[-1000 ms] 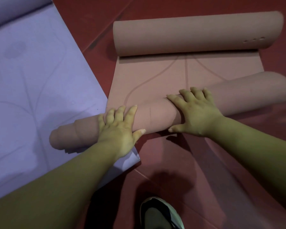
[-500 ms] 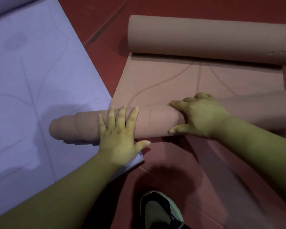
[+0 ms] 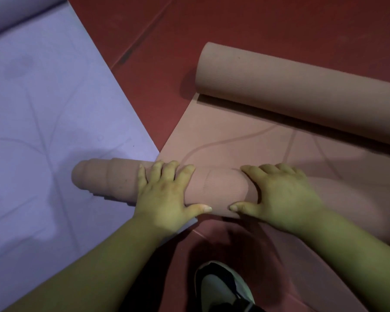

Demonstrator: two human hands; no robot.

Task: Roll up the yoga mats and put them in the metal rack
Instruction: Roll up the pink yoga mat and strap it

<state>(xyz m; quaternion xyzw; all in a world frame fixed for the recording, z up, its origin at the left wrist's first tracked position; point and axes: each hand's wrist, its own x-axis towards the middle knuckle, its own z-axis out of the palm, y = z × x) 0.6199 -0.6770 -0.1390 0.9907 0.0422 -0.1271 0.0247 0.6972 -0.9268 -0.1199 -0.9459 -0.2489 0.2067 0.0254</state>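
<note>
Together left hand (image 3: 164, 194) presses, right hand (image 3: 284, 195) grips one pink mat (image 3: 216, 185).

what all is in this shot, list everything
pink yoga mat: one, dusty pink, on the floor right of centre; near end rolled under both hands, far end curled into a second roll
purple yoga mat: one, lilac, flat at left, under the near roll's left end
floor: one, dark red, all around
shoe: one, black and grey, bottom centre
left hand: one, flat on the near roll
right hand: one, fingers curved over the near roll
</note>
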